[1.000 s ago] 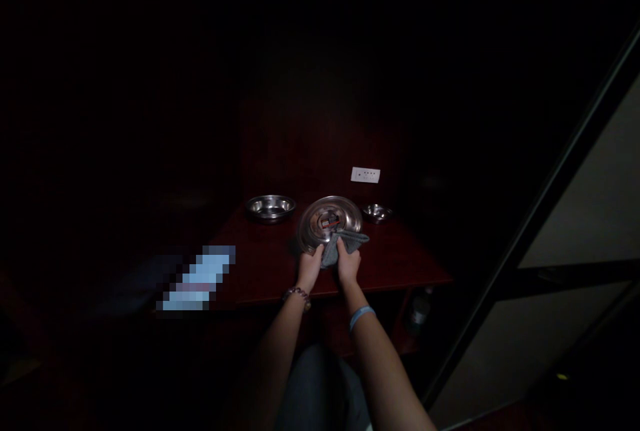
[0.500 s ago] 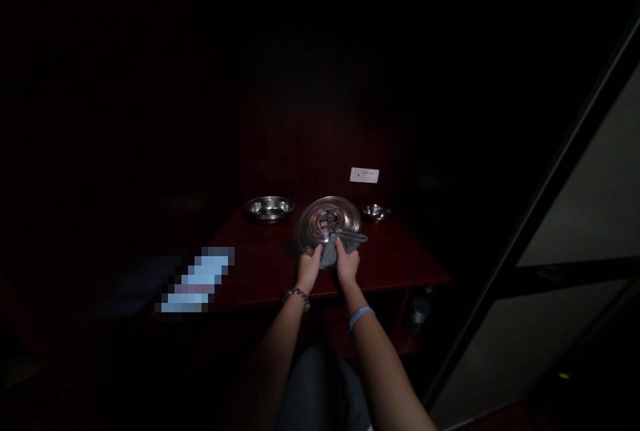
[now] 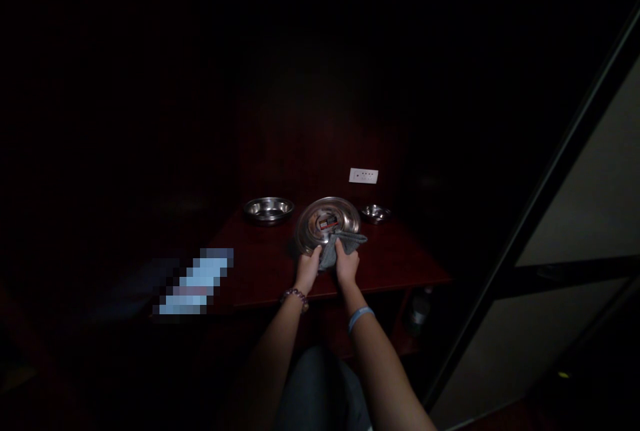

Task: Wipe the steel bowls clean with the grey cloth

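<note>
A round shiny metal basin (image 3: 345, 214) is tilted up in front of me, its underside facing me and a dark and red label (image 3: 329, 223) at its centre. My left hand (image 3: 307, 269) is closed on the near rim, thumb on the underside. Beside it, my right hand (image 3: 347, 264) pinches a folded grey cloth (image 3: 329, 254) against the rim's near right part. One corner of the cloth sticks out to the right. The fingers beneath the rim are hidden on both hands.
On the dark red desk (image 3: 390, 264) stand a larger metal bowl (image 3: 269, 209) at back left and a smaller metal bowl (image 3: 375, 213) at back right. A white socket (image 3: 363, 176) is on the back wall. A bottle (image 3: 419, 311) stands under the desk; a pixelated bright patch (image 3: 195, 284) lies left.
Both hands keep their hold on the basin and cloth, almost without moving. The whole view has shifted very slightly.
</note>
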A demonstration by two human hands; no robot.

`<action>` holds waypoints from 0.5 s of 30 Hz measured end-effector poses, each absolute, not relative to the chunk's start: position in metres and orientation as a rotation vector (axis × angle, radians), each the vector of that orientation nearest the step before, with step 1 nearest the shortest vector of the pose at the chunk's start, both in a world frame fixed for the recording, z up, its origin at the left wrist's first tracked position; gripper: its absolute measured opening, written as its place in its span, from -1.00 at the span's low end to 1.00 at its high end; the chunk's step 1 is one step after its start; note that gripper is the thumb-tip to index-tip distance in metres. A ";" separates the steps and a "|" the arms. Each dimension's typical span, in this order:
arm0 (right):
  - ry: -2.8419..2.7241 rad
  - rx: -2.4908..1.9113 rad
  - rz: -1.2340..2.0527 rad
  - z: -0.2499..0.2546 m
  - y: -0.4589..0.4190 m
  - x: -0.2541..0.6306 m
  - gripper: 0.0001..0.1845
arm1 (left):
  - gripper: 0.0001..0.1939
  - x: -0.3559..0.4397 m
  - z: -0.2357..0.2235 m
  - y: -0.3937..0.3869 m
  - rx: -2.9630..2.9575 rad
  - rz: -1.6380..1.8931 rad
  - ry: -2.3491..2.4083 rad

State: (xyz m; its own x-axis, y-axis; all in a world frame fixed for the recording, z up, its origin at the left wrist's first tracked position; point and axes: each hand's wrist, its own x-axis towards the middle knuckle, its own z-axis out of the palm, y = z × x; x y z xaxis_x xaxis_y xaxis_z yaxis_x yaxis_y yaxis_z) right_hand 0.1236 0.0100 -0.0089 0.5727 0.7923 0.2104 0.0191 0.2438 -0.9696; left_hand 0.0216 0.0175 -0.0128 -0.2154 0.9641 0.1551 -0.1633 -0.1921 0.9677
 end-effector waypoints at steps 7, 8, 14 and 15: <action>-0.804 -1.222 0.625 -0.009 0.010 0.123 -0.47 | -0.75 0.023 -0.014 0.019 1.147 1.574 1.165; -0.798 -1.218 0.622 -0.009 0.010 0.123 -0.47 | -0.75 0.023 -0.013 0.019 1.161 1.580 1.163; -0.805 -1.232 0.617 -0.006 0.008 0.123 -0.48 | -0.75 0.024 -0.009 0.017 1.174 1.622 1.137; -0.807 -1.234 0.618 -0.006 0.007 0.123 -0.49 | -0.75 0.024 -0.009 0.016 1.163 1.630 1.128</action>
